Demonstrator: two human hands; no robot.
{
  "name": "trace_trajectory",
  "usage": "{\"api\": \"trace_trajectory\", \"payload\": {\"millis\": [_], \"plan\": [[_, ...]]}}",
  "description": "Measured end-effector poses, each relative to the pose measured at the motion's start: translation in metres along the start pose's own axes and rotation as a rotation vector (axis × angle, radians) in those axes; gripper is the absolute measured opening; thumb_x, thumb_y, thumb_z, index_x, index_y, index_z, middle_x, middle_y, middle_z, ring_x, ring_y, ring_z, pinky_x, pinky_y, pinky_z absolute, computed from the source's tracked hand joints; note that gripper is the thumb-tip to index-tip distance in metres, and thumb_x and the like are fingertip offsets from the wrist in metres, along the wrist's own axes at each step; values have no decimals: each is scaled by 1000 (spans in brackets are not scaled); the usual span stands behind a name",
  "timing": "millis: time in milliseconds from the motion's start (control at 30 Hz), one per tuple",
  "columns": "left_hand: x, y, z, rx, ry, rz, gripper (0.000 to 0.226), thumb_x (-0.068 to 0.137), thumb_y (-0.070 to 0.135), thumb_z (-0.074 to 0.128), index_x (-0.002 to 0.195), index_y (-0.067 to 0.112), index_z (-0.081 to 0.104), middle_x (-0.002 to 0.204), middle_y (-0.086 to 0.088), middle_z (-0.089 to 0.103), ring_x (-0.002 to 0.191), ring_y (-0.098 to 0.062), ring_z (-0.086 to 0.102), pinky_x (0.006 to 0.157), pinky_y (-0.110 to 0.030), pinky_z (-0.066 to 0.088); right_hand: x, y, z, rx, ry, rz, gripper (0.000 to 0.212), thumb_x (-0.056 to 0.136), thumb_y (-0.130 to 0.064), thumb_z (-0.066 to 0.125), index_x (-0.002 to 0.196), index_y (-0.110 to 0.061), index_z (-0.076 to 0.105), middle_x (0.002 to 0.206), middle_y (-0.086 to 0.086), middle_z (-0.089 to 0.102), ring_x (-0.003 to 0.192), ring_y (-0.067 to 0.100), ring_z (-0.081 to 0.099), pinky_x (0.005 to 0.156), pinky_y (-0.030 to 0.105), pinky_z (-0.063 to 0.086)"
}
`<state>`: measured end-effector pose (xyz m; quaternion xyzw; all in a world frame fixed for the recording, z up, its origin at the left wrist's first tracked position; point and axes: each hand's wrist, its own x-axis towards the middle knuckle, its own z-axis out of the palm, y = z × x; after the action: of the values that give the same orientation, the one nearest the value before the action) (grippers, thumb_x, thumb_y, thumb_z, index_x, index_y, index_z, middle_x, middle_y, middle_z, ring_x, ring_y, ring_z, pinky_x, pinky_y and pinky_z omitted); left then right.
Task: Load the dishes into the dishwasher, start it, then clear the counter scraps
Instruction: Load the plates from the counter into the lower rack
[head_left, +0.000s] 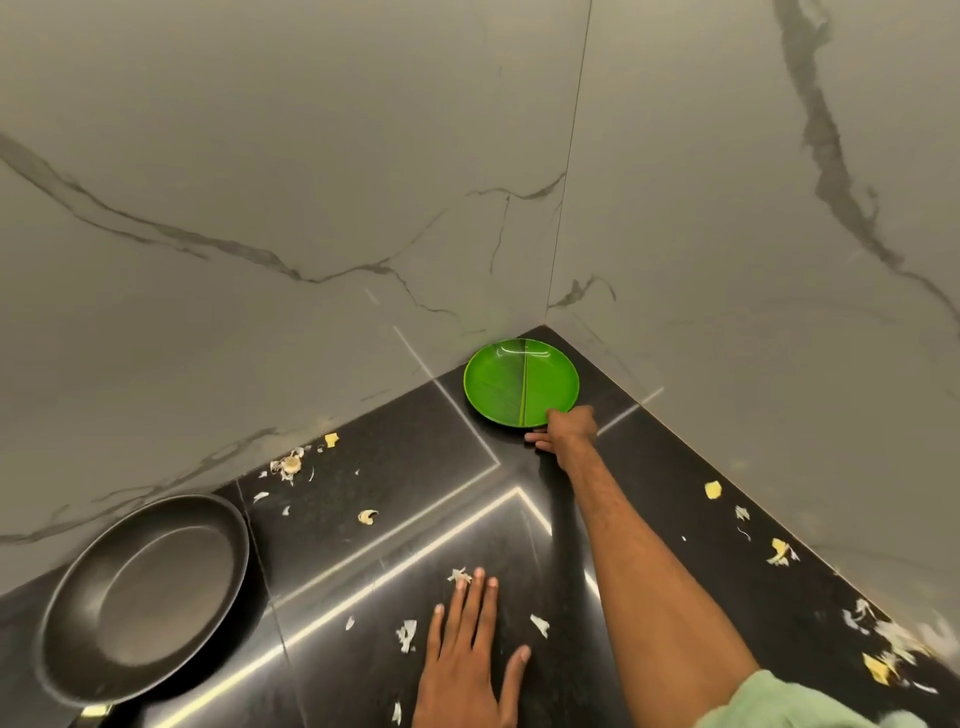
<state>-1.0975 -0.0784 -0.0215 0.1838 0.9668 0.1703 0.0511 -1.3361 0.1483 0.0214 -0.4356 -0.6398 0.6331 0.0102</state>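
Right hand (569, 428): fingers (537, 440) pinched green plate (519, 382) at near rim, far corner | left hand (467, 660): fingers spread, flat on bench (389, 467) | pan (145, 597) near left.

right hand (569, 428) grips the near rim of the green plate (521, 382) back in the counter (395, 457) corner; left hand (467, 654) flat on the counter; black pan (145, 597) off left, scraps (368, 516) everywhere
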Motion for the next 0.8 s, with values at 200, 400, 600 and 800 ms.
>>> {"api": "trace_trajectory", "payload": {"millis": [200, 400, 600, 800], "plan": [[-15, 11, -18, -39, 57, 13, 70, 99, 58, 30, 158, 28, 7, 165, 14, -1, 150, -3, -12, 122, -34, 1, -54, 43, -36, 176, -60, 46, 37, 95, -3, 37, 132, -1, 33, 115, 28, 61, 55, 33, 71, 37, 29, 51], [-14, 10, -15, -29, 72, 0, 71, 98, 60, 28, 158, 25, 12, 165, 9, 7, 150, -4, -7, 123, -33, 1, -152, 100, -92, 331, -11, 45, 33, 89, 8, 35, 115, -9, 48, 121, 21, 58, 98, 47, 66, 43, 34, 57], [-17, 13, -25, -29, 2, 10, 75, 96, 60, 17, 158, 17, 16, 165, 1, 9, 152, -11, -2, 124, -37, 2, -234, 142, -141, 378, 28, 41, 38, 90, 8, 39, 123, -8, 46, 127, 15, 55, 108, 37, 62, 50, 35, 58], [-39, 41, -80, -160, 188, 84, 29, 103, 27, 46, 107, 7, 66, 147, -15, 48, 136, -35, 44, 106, -46, 40, -321, 152, -171, 443, 93, -47, 35, 94, 8, 42, 124, -9, 41, 126, 9, 47, 113, 30, 56, 57, 36, 61]]}}
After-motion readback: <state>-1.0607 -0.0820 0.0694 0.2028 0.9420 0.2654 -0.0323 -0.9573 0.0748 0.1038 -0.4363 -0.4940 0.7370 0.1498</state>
